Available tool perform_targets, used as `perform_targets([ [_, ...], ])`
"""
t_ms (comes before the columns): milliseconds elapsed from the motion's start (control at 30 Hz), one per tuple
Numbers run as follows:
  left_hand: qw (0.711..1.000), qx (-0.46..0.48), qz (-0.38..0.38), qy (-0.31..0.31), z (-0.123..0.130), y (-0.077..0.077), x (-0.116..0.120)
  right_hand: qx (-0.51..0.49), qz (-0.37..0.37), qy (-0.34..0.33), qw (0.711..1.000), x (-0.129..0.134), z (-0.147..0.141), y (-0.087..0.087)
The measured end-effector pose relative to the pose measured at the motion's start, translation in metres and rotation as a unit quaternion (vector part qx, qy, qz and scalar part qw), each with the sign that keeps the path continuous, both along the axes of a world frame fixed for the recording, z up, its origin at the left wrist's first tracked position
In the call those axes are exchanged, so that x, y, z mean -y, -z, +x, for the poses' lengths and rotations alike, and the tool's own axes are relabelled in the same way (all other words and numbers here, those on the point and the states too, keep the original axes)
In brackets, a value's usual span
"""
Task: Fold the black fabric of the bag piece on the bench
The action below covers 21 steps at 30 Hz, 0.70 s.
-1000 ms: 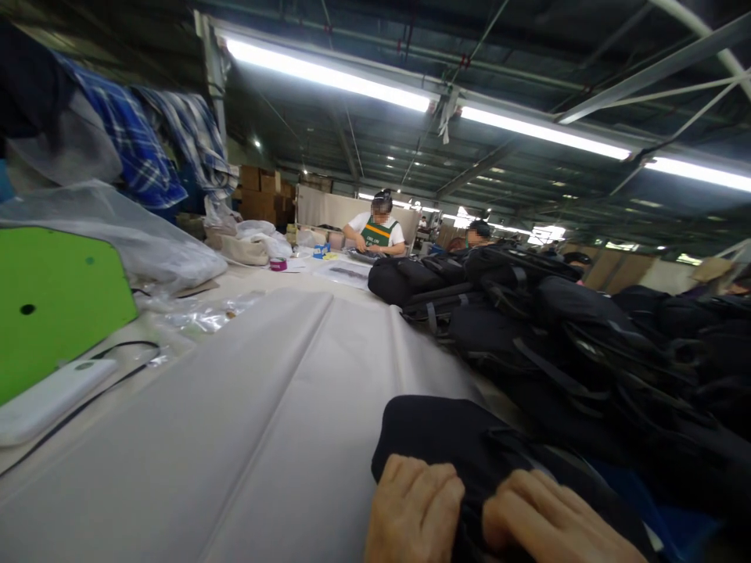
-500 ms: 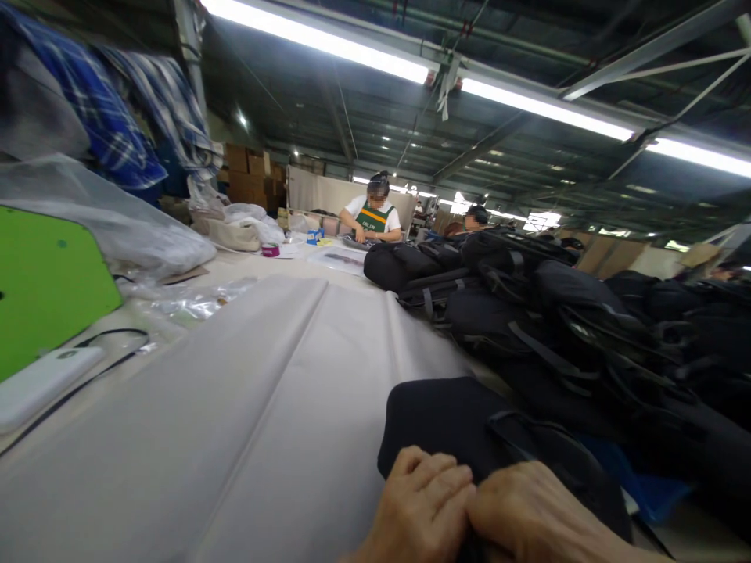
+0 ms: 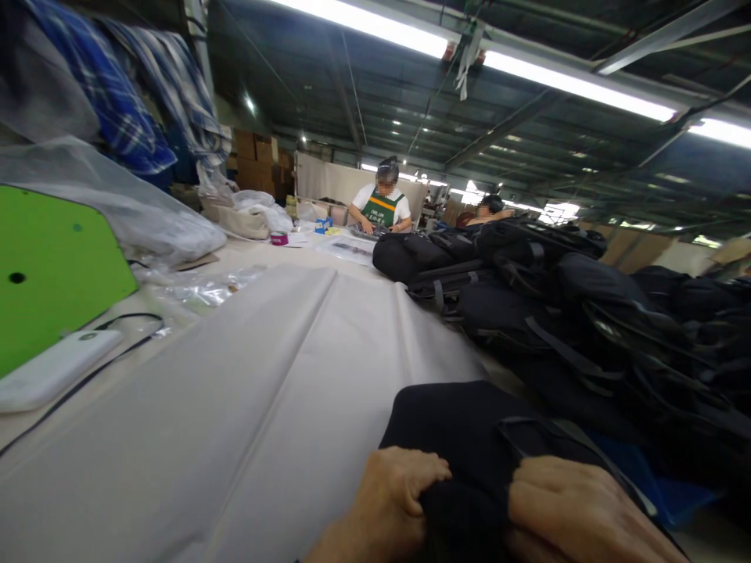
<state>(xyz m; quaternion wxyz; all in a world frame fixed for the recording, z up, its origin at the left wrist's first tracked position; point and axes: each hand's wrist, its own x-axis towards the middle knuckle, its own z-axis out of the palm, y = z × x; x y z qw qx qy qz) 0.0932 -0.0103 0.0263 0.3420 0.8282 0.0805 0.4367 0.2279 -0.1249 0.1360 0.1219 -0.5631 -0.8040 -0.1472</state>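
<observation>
A black fabric bag lies at the near edge of the grey sheet, in the lower right of the head view. My left hand is closed on its near left side, thumb and fingers gripping the cloth. On the right, my right hand has its fingers curled into the same bag, close to a strap that runs along it. Dark cloth stretches between the two hands, which are apart. The fingertips are partly hidden in the fabric.
A large pile of black bags fills the right side. The grey sheet covers the table's middle. To the left are a green panel, a white power bank with a cable, and clear plastic. A co-worker works at the far end.
My hands were close together on the bag and are now apart, the right one shifted to the right and the left one slightly left. The view has turned a little.
</observation>
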Motion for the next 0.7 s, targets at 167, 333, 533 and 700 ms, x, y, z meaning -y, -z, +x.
perform_targets([
  [167,0.994,-0.097,-0.033,0.04,-0.015,-0.017,-0.006,-0.032,-0.072,0.061,0.995,-0.003,-0.005,-0.024],
  [333,0.977,-0.136,-0.046,0.155,-0.03,-0.053,-0.004,-0.038,-0.066,0.079,0.994,-0.002,-0.01,-0.032],
  [533,0.983,-0.101,-0.134,0.068,0.002,-0.049,0.015,-0.016,-0.001,0.074,0.997,0.004,-0.011,-0.035],
  [700,0.994,-0.076,-0.033,0.076,0.008,-0.035,0.014,-0.031,-0.031,0.104,0.994,0.012,-0.01,-0.033],
])
